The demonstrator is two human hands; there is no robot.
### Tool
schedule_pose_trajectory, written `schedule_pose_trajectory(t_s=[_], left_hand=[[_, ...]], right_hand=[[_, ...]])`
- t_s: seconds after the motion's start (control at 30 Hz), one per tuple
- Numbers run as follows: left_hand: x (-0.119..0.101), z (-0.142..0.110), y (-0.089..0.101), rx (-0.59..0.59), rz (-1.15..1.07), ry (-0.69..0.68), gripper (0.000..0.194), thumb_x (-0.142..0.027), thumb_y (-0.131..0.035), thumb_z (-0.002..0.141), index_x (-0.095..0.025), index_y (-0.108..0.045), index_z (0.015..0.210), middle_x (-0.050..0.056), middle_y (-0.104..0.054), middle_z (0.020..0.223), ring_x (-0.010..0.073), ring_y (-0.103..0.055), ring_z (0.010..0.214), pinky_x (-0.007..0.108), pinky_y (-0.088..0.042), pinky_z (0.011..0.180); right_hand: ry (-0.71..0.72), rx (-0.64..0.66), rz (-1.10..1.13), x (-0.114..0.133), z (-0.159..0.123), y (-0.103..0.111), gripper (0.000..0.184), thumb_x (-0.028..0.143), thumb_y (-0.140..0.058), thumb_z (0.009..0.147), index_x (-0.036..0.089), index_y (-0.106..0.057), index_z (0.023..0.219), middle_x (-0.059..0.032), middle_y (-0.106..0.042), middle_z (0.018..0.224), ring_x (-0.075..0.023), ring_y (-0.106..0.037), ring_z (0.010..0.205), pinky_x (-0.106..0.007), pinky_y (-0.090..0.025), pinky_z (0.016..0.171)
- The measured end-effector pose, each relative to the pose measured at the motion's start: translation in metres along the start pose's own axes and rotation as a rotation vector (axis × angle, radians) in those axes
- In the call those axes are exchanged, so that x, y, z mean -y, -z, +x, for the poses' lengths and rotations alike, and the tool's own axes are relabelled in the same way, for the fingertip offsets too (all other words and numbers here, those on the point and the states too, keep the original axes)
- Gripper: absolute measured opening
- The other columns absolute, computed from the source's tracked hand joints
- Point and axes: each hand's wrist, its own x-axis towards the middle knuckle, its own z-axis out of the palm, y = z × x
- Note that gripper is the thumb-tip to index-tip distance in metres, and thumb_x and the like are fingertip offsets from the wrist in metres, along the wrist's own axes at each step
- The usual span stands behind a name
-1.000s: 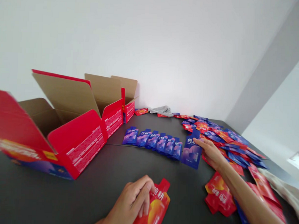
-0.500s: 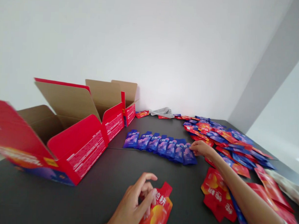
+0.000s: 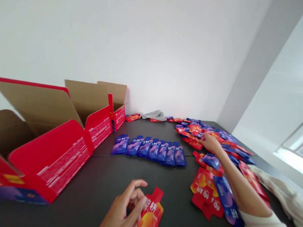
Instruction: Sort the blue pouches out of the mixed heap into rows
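Note:
In the lower middle, my left hand (image 3: pixel 127 207) rests over a red pouch (image 3: pixel 149 214) with an orange fruit print. Its fingers are loosely curled, with a gap between index finger and thumb, and do not grip the pouch. At the right, my right hand (image 3: pixel 210 142) reaches into a mixed pile of red and blue pouches (image 3: pixel 230 137). Its fingertips are pinched together on a pouch at the pile's near left side; that pouch is mostly hidden. Between the hands and the wall lies a row of several overlapping blue pouches (image 3: pixel 154 150).
Open red cartons (image 3: pixel 65 157) with brown insides line the left side. Under my right forearm are more red pouches (image 3: pixel 204 190) and a blue pouch (image 3: pixel 226 195). A grey cloth (image 3: pixel 153 115) lies by the wall, and a pale cloth (image 3: pixel 275 184) at the right edge.
My right hand has left the right end of the blue row and moved to the pile. The view has swung slightly right. My left hand stays over the red pouch.

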Motion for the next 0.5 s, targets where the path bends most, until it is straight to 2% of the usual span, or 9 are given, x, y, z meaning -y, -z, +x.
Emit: schedule_pose_trajectory(t_s=[0.1,0.17,0.3,0.43,0.5], left_hand=[[0.001,0.001,0.000,0.002,0.019,-0.013,0.023,-0.041,-0.044,0.095,-0.028,-0.039,0.114,-0.006,-0.057,0.071,0.0112,-0.055,0.054,0.021,-0.045,0.055],[0.001,0.001,-0.001,-0.014,0.012,-0.002,0.024,-0.041,-0.045,0.094,-0.028,-0.040,0.114,-0.006,-0.057,0.070,0.0112,-0.055,0.054,0.021,-0.045,0.055],[0.003,0.000,-0.001,-0.026,0.000,0.023,0.025,-0.042,-0.046,0.094,-0.028,-0.040,0.115,-0.006,-0.058,0.070,0.0117,-0.055,0.053,0.022,-0.046,0.056],[0.011,0.000,0.001,0.010,0.028,0.004,0.026,-0.041,-0.043,0.095,-0.028,-0.038,0.117,-0.005,-0.058,0.071,0.0123,-0.057,0.055,0.022,-0.046,0.057],[0.014,0.001,0.001,0.010,0.045,-0.001,0.025,-0.041,-0.042,0.096,-0.028,-0.037,0.117,-0.006,-0.058,0.071,0.0119,-0.056,0.055,0.022,-0.046,0.057]], right_hand=[[0.050,-0.063,-0.190,-0.010,0.001,-0.003,0.052,0.037,-0.064,0.080,0.019,-0.054,0.127,-0.0154,-0.047,0.135,-0.0345,-0.037,0.126,-0.046,-0.033,0.100],[0.052,-0.077,-0.280,-0.011,0.001,-0.012,0.053,0.040,-0.060,0.084,0.024,-0.050,0.133,-0.0136,-0.044,0.139,-0.0362,-0.031,0.130,-0.051,-0.029,0.102],[0.018,-0.092,-0.402,-0.014,0.005,-0.017,0.053,0.041,-0.053,0.089,0.022,-0.045,0.138,-0.0146,-0.043,0.139,-0.0367,-0.030,0.130,-0.053,-0.028,0.101],[-0.021,-0.055,-0.464,-0.031,0.010,-0.003,0.062,0.036,-0.061,0.082,0.019,-0.044,0.139,-0.0145,-0.043,0.141,-0.0380,-0.032,0.129,-0.050,-0.034,0.098],[-0.017,-0.039,-0.481,-0.039,0.010,0.003,0.058,0.032,-0.061,0.083,0.019,-0.046,0.137,-0.0125,-0.045,0.140,-0.0364,-0.036,0.127,-0.047,-0.035,0.098]])
